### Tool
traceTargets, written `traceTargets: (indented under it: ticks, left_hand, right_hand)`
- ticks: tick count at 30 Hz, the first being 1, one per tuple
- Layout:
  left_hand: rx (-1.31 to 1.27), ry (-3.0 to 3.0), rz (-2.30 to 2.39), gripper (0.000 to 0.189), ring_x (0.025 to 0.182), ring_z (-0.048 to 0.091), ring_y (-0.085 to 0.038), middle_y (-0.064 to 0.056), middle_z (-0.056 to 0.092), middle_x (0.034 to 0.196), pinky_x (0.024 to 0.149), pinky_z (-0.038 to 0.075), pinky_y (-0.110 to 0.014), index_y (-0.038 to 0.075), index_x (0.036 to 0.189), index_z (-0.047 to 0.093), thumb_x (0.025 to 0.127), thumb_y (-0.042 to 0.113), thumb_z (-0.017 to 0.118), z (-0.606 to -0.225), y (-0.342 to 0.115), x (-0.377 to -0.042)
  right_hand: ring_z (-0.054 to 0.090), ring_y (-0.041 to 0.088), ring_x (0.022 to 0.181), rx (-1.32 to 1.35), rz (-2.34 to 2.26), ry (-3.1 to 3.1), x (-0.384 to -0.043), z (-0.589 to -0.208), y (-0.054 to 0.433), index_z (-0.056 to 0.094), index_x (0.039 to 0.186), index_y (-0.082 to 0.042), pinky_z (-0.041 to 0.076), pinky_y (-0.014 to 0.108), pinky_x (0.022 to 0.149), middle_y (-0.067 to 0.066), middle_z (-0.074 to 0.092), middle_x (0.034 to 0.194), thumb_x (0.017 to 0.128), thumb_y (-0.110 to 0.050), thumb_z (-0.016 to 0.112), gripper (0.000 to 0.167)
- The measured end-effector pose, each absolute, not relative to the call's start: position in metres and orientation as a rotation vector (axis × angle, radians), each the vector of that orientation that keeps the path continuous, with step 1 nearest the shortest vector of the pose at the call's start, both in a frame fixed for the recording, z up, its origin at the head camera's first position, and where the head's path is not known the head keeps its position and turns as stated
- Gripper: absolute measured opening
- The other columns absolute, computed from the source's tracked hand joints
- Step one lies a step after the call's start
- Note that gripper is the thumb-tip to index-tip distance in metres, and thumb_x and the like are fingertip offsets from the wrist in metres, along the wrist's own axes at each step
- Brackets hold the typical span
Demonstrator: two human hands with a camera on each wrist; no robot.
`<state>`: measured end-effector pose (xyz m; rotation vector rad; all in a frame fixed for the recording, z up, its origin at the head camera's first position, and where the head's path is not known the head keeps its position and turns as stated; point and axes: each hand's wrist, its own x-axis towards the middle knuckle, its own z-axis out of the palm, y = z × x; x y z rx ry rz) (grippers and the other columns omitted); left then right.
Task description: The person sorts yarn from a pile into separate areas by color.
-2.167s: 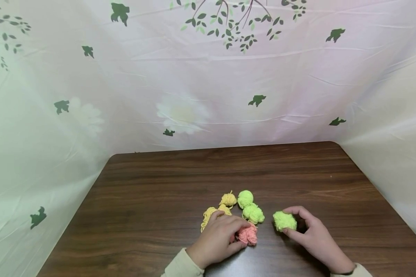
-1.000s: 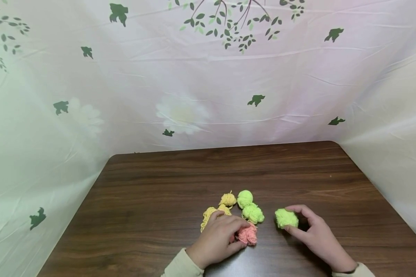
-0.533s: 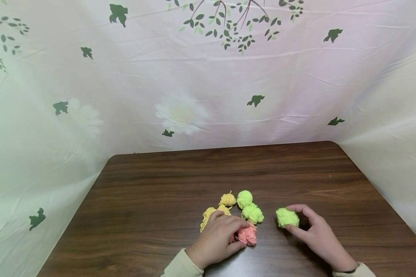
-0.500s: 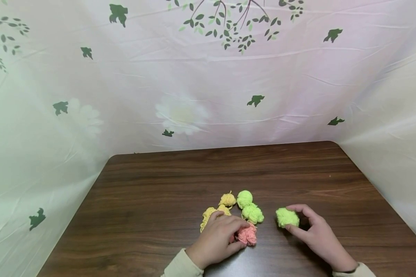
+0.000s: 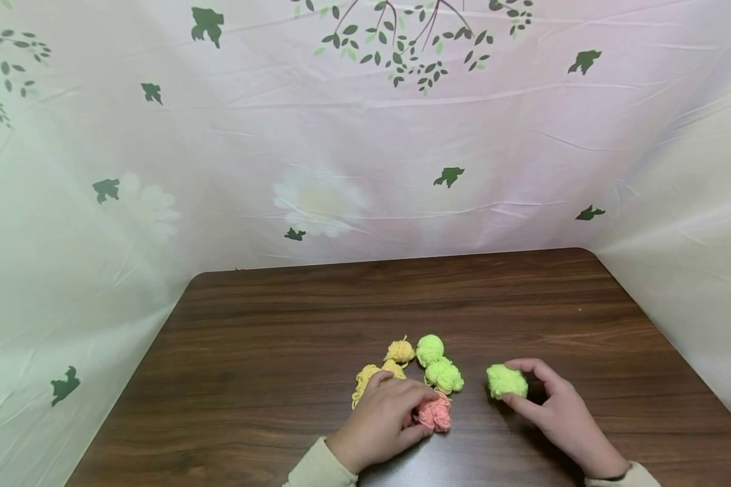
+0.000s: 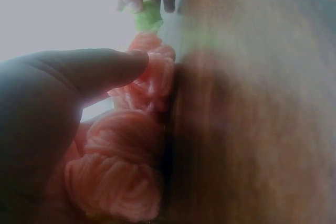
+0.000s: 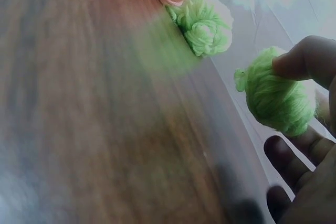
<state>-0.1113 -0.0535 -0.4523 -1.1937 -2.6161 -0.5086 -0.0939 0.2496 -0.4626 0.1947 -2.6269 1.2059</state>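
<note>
My right hand [image 5: 562, 412] pinches a lime-green yarn ball [image 5: 507, 381] between thumb and fingers. In the right wrist view this green yarn ball [image 7: 278, 95] appears lifted off the table, with the lower fingers spread apart beneath it. My left hand [image 5: 382, 421] lies over several pink yarn balls and grips one pink yarn ball [image 5: 435, 412] between thumb and fingers. More pink yarn [image 6: 113, 187] shows under that palm in the left wrist view. Past the left fingers sit yellow yarn balls [image 5: 400, 351], partly covered by the hand, beside two green yarn balls [image 5: 443, 375].
The dark wood-grain table [image 5: 280, 325] has rounded far corners. A pale cloth backdrop [image 5: 365, 135] printed with leaves and flowers hangs behind it and along both sides.
Over the two seconds my right hand drifts a little to the right and away from me, with the green yarn ball in its fingers. My left hand stays on the pink yarn.
</note>
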Motion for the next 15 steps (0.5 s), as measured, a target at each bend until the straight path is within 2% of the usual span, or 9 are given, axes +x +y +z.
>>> traceTargets:
  ticks: [4, 15]
  left_hand:
    - [-1.191, -2.618, -0.511, 0.042, 0.116, 0.057, 0.001, 0.018, 0.065, 0.12, 0.104, 0.038, -0.044, 0.028, 0.123, 0.065, 0.085, 0.04, 0.079, -0.4524, -0.0535, -0.1113]
    - [-1.191, -2.62, -0.521, 0.043, 0.114, 0.057, 0.001, 0.017, 0.065, 0.119, 0.104, 0.038, -0.044, 0.028, 0.123, 0.065, 0.085, 0.039, 0.079, -0.4523, -0.0537, -0.1112]
  right_hand:
    - [0.056, 0.002, 0.091, 0.165, 1.188, -2.635, -0.094, -0.4633, 0.2507, 0.064, 0.12, -0.015, 0.043, 0.02, 0.076, 0.001, 0.067, 0.113, 0.083, -0.016, 0.083, 0.041]
    - [0.056, 0.003, 0.09, 0.179, 1.21, -2.608, -0.0957, -0.4639, 0.2519, 0.065, 0.121, -0.014, 0.044, 0.019, 0.076, 0.001, 0.068, 0.112, 0.082, -0.013, 0.084, 0.043]
